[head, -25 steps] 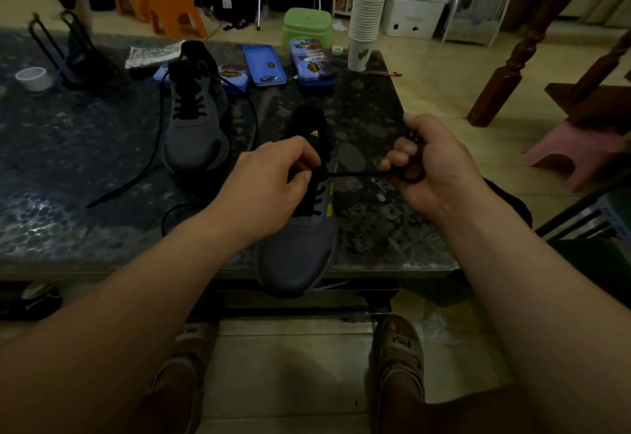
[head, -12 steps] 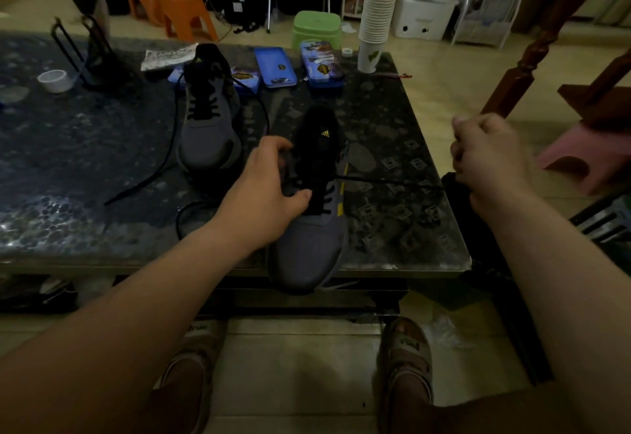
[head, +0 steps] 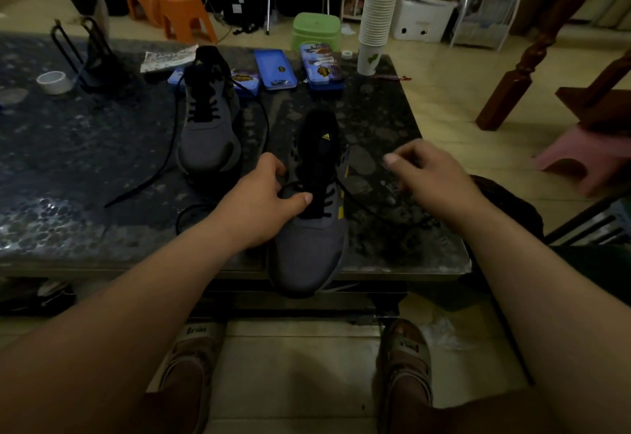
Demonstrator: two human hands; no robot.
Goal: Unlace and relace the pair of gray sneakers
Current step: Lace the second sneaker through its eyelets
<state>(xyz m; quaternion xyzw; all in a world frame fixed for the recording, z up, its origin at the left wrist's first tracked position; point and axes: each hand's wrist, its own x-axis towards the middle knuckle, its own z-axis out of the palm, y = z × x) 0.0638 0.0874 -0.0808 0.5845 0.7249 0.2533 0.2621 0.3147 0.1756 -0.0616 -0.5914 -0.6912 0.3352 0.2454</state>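
Grips the near sneaker [head: 309, 249] with the left hand [head: 261, 203]: fingers curled over its left flank, thumb tip at the threaded rows of lace [head: 321, 210]. Between thumb and forefinger, a small loop of that lace standing up; cannot tell whether pinched or merely lying against the hand. Sneaker flat on the table [head: 68, 167], heel away, toe jutting past the near edge toward the body.

Holds the right hand [head: 433, 177] just right of the sneaker, apart from it, above the table: fingers loosely curled, thumb pointing toward the left hand, nothing seen in its grasp. Slightly blurred. Under it, a slack run of lace from the sneaker's right eyelets, lying on the table out past the wrist.

Beyond the left hand and slightly left: far sneaker [head: 208, 140], toe this way, laced, its loose ends trailing over the table, one far out to the left. Beside the left wrist, a curl of lace; cannot tell whose.

Well beyond both hands: blue tins [head: 275, 70], side by side. Beyond the right hand, at the far corner: stack of cups [head: 375, 27]. Far left of the left hand: tape roll [head: 54, 82]. Below the forearms, on the floor: two sandalled feet [head: 404, 362].
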